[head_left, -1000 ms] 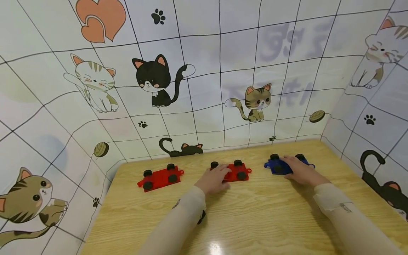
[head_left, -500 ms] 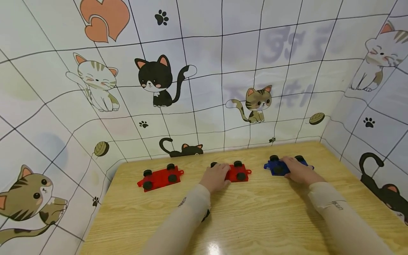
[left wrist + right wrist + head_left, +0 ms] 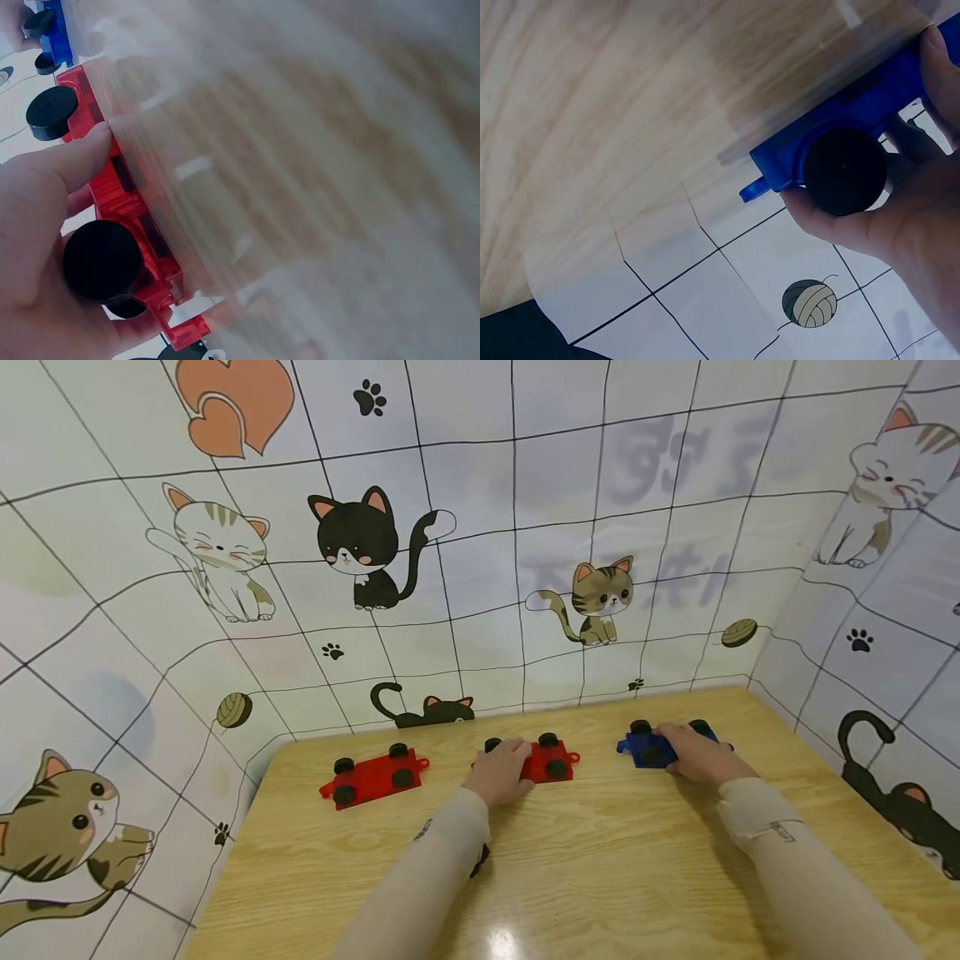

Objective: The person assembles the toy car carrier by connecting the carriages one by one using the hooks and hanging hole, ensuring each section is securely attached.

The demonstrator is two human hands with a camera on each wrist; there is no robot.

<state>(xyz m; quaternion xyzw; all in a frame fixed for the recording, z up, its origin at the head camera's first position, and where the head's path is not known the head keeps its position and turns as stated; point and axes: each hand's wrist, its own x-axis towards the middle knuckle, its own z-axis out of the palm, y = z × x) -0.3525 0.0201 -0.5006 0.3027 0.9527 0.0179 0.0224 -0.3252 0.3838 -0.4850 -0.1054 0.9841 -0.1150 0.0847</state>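
Behind the middle red car [image 3: 537, 765], a wall [image 3: 487, 643] is seen, printed with a dark grid, cats, hearts, paw prints and yarn balls. Beneath that car, a wood-grained table [image 3: 600, 860] is spread, by which all three toy cars are borne. In front of it, two pale sleeves [image 3: 787, 868] are stretched over the table. To its left, well apart, another red car [image 3: 375, 779] is left untouched by either hand; to its right, also apart, a blue car [image 3: 874, 101] is placed, so that a loose row is formed. The left half of the middle red car is held by the left hand [image 3: 501, 770], with thumb and fingers closed narrowly about its sides. The blue car, right of it, is gripped likewise by the right hand [image 3: 703, 754]. On all three, the black wheels [image 3: 557, 768] are turned uppermost. At the middle red car's right end, a small red ring [image 3: 575, 757] is carried, by which the blue car is faced across the gap.
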